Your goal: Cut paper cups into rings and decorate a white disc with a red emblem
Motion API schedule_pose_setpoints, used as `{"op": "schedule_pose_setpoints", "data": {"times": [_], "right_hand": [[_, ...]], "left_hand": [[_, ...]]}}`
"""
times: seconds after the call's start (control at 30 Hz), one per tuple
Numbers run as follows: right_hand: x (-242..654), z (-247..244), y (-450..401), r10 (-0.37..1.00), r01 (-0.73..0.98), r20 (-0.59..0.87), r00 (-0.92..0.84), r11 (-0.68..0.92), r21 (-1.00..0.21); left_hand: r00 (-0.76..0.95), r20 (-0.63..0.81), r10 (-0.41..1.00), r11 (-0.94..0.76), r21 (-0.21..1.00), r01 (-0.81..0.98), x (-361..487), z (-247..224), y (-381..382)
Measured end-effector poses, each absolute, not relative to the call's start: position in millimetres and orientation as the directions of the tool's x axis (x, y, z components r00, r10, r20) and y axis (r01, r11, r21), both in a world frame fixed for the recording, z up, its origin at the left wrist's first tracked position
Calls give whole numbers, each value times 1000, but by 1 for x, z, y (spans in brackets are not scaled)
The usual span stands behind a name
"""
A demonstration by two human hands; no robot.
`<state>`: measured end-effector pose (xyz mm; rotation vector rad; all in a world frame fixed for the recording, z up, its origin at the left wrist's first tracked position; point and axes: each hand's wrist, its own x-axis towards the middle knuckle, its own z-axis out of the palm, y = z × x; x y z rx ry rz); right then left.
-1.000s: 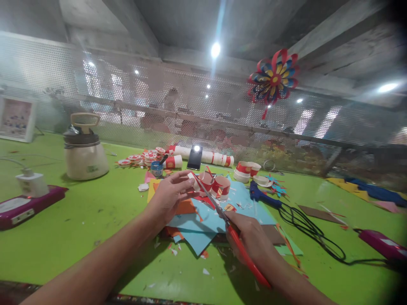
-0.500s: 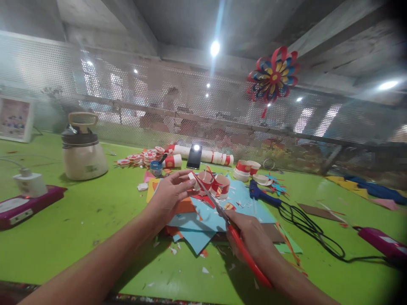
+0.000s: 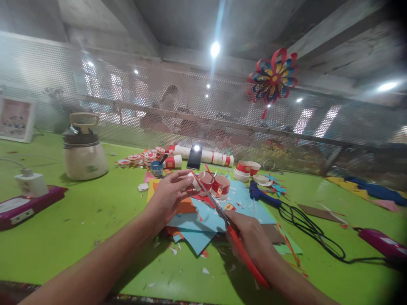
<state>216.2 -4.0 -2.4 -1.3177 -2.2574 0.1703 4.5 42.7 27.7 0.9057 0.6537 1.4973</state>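
Observation:
My left hand (image 3: 173, 192) pinches a small piece of red and white paper (image 3: 191, 176) between thumb and fingers. Red-handled scissors (image 3: 240, 245) are gripped in my right hand (image 3: 252, 235), their blades pointing up and left to the piece in my left hand. From this angle I cannot tell whether the blades touch it. Just beyond the blades, cut red and white paper cup sections (image 3: 221, 187) stand on light blue paper sheets (image 3: 197, 220). A small red and gold scrap (image 3: 229, 206) lies near the scissors.
A blue glue gun (image 3: 262, 195) with a black cable lies to the right. Stacked paper cups (image 3: 203, 156), a phone (image 3: 194, 156) and a blue jar (image 3: 156, 168) stand at the back. At left are a beige vacuum flask (image 3: 85, 154) and a purple power strip (image 3: 47, 201).
Almost nothing differs. The scissors' handles have shifted slightly in my right hand; my left hand keeps its pinch on the paper piece.

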Motion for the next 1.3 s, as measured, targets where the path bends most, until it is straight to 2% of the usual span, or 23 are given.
{"op": "schedule_pose_setpoints", "data": {"times": [0.4,0.67,1.3], "right_hand": [[218,-1,-2,871,788,311,-381,482,-383],[215,3,-7,871,814,313,-380,475,-334],[217,1,-5,860,789,328,-391,496,-363]], "left_hand": [[32,168,985,-125,840,-529,4,26,44],[26,190,981,-146,828,-541,6,27,40],[17,190,982,-152,832,-534,5,27,43]]}}
